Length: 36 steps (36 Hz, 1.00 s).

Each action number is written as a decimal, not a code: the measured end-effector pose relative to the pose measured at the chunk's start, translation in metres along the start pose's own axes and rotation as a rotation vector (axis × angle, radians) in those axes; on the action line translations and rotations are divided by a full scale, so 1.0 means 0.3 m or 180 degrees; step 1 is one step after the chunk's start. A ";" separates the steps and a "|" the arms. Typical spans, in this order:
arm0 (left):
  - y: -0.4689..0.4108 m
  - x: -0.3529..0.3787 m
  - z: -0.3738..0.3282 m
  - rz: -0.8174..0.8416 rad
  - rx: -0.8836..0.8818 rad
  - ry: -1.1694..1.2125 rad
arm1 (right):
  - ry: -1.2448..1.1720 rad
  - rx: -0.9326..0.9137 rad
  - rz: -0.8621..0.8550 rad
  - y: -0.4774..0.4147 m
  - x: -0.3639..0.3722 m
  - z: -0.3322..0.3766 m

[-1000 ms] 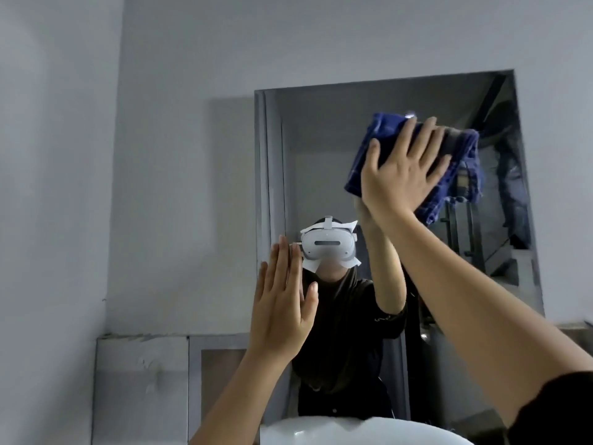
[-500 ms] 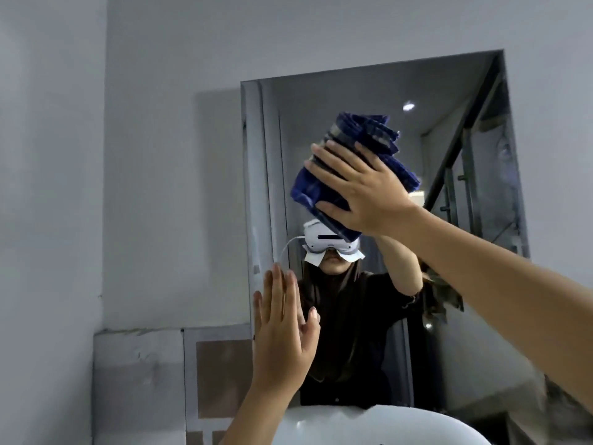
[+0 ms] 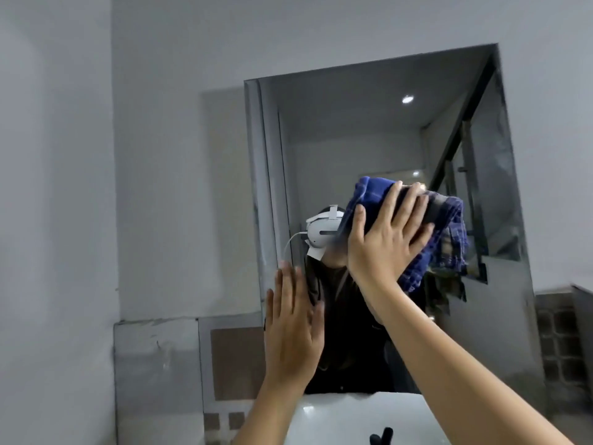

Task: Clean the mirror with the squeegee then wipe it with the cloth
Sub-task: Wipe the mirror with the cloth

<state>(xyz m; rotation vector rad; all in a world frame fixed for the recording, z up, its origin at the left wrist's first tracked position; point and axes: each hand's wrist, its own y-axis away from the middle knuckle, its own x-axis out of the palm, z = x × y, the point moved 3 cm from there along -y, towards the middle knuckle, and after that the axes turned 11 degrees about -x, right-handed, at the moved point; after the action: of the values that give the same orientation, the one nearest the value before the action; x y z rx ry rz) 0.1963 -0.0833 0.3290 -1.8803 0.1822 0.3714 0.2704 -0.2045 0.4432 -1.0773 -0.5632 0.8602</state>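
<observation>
A frameless rectangular mirror hangs on the grey wall ahead. My right hand presses a bunched blue checked cloth flat against the glass near its middle, fingers spread over the fabric. My left hand is open and held flat with fingers together against the mirror's lower left edge. The glass reflects a person in dark clothes with a white headset. No squeegee is recognisable in view.
A white basin sits directly below the mirror, with a dark tap tip at the bottom edge. A grey wall closes in on the left. Tiled ledges run at the lower left and right.
My right hand has carried the cloth from the mirror's upper part down and to the right, to about its middle. My left hand has stayed flat by the lower left edge.
</observation>
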 end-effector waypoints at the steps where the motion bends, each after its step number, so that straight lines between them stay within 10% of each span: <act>1: 0.007 0.003 0.006 0.0008 0.0012 0.0007 | 0.0021 -0.0193 0.0095 0.003 0.021 0.050; 10: 0.099 0.005 0.069 -0.0011 -0.0010 0.0136 | 0.0651 -0.3321 0.1176 0.004 0.119 0.287; 15: 0.109 0.000 0.073 -0.0061 -0.0009 0.0157 | 0.0919 -0.3910 0.1414 -0.047 0.045 0.123; 30: 0.156 0.030 0.062 0.0132 -0.0139 0.0219 | 0.0274 0.0062 0.0174 0.081 -0.156 -0.366; 36: 0.233 0.039 0.084 0.0326 -0.0142 0.0218 | -0.0081 0.0349 0.0133 0.231 -0.038 -0.149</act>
<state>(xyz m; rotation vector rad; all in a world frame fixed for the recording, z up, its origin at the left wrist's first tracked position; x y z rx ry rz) 0.1819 -0.0824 0.2553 -1.9336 0.3195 0.3836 0.2756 -0.2223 0.3620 -0.9825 -0.5105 0.9318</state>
